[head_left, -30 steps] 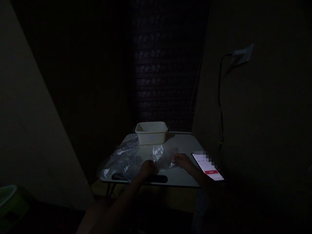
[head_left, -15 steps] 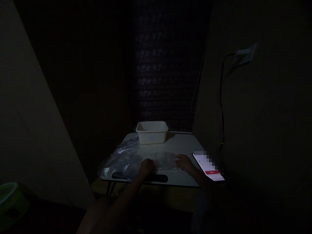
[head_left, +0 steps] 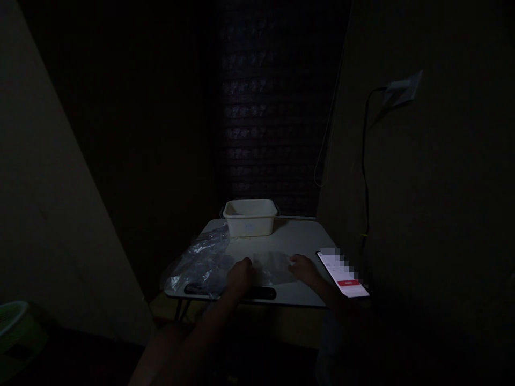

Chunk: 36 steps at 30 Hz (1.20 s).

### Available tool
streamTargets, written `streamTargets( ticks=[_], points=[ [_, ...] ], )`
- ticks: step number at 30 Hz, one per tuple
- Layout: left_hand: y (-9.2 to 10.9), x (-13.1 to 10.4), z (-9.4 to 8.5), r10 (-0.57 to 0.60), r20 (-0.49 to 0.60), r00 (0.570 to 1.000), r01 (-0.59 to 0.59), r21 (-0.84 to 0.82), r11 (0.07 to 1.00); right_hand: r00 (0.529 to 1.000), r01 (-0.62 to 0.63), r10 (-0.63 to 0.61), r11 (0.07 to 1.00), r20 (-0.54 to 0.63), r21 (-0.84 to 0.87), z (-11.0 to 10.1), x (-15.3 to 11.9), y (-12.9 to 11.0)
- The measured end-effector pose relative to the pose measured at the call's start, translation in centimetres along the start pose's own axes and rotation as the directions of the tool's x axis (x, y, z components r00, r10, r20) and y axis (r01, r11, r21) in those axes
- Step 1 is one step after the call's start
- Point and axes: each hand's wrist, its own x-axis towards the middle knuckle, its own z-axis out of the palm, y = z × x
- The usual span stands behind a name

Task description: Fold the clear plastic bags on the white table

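Observation:
A clear plastic bag [head_left: 271,267] stretches between my two hands, low over the front of the small white table [head_left: 300,236]. My left hand [head_left: 240,274] is closed on the bag's left edge. At its right edge, my right hand [head_left: 301,268] pinches the plastic between thumb and fingers. Left of my left hand lies a crumpled heap of clear plastic bags [head_left: 205,260], reaching over the table's left side. The room is dark, so the fine detail of the fingers is hard to make out.
A white plastic tub [head_left: 250,219] with dark side handles stands at the table's back. On the right edge lies a lit phone [head_left: 344,276]. A black cable [head_left: 365,161] hangs from a wall outlet. A green basket [head_left: 20,332] is at lower left.
The bag between my hands now looks flatter and more spread out. My hands have stayed in nearly the same place; the view has shifted very slightly.

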Motion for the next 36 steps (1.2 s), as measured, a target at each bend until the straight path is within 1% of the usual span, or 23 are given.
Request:
streamTargets(
  ticks=[2, 3, 5, 7, 8, 9, 11, 12, 16, 21, 24, 27, 28, 30, 33, 34, 36],
  points=[
    [0.6, -0.2, 0.0, 0.097, -0.014, 0.995, -0.096, 0.099, 0.99, 0.998, 0.033, -0.046, 0.97, -0.049, -0.24, -0.7, -0.6, -0.8],
    [1.0, -0.3, 0.1, 0.165, -0.008, 0.986, -0.162, 0.125, 0.979, 0.994, 0.066, -0.091, 0.944, -0.064, -0.323, -1.0, -0.9, -1.3],
    [1.5, -0.4, 0.8, 0.314, 0.009, 0.949, -0.312, 0.138, 0.94, 0.977, 0.177, -0.209, 0.907, -0.042, -0.382, -1.1, -1.4, -2.3],
    [2.0, -0.4, 1.7, 0.426, 0.017, 0.904, -0.424, 0.143, 0.894, 0.942, 0.316, -0.336, 0.88, 0.007, -0.355, -0.7, -1.7, -3.1],
    [2.1, -0.4, 2.2, 0.454, 0.018, 0.891, -0.451, 0.153, 0.879, 0.918, 0.382, -0.396, 0.86, 0.031, -0.339, -0.2, -1.8, -3.4],
    [2.2, -0.4, 2.6, 0.462, 0.018, 0.887, -0.458, 0.17, 0.872, 0.893, 0.44, -0.446, 0.837, 0.059, -0.327, 0.2, -2.0, -3.5],
    [2.3, -0.5, 3.3, 0.435, 0.039, 0.9, -0.432, 0.214, 0.876, 0.859, 0.508, -0.499, 0.798, 0.117, -0.323, 1.2, -2.1, -3.4],
    [2.3, -0.6, 3.5, 0.414, 0.055, 0.909, -0.414, 0.236, 0.879, 0.853, 0.52, -0.502, 0.787, 0.145, -0.332, 1.5, -2.2, -3.2],
    [1.9, -1.0, 3.8, 0.346, 0.087, 0.934, -0.356, 0.301, 0.885, 0.876, 0.483, -0.435, 0.783, 0.211, -0.392, 2.0, -2.6, -2.1],
    [1.6, -1.3, 3.3, 0.255, 0.081, 0.964, -0.267, 0.34, 0.902, 0.918, 0.395, -0.335, 0.8, 0.211, -0.452, 1.4, -2.8, -1.6],
    [1.6, -1.4, 2.7, 0.2, 0.066, 0.978, -0.21, 0.346, 0.914, 0.94, 0.341, -0.287, 0.807, 0.184, -0.482, 0.8, -2.8, -1.7],
    [1.7, -1.0, 2.1, 0.162, 0.035, 0.986, -0.164, 0.347, 0.923, 0.954, 0.293, -0.282, 0.806, 0.102, -0.514, 0.1, -2.5, -2.0],
    [1.7, -0.8, 1.9, 0.177, 0.025, 0.984, -0.175, 0.342, 0.923, 0.953, 0.289, -0.291, 0.806, 0.078, -0.517, 0.0, -2.3, -2.2],
    [1.8, -0.2, 1.8, 0.262, 0.025, 0.965, -0.256, 0.323, 0.911, 0.947, 0.301, -0.315, 0.807, 0.06, -0.509, 0.0, -1.8, -2.5],
    [2.0, 0.7, 2.2, 0.411, 0.067, 0.909, -0.412, 0.284, 0.866, 0.93, 0.356, -0.352, 0.802, 0.101, -0.479, 0.9, -0.9, -2.8],
    [2.1, 0.9, 2.5, 0.434, 0.076, 0.898, -0.437, 0.276, 0.856, 0.925, 0.373, -0.361, 0.799, 0.118, -0.472, 1.4, -0.6, -2.9],
    [2.3, 1.3, 3.2, 0.435, 0.082, 0.897, -0.44, 0.273, 0.855, 0.919, 0.392, -0.365, 0.796, 0.152, -0.462, 2.2, -0.1, -3.0]
  ],
)
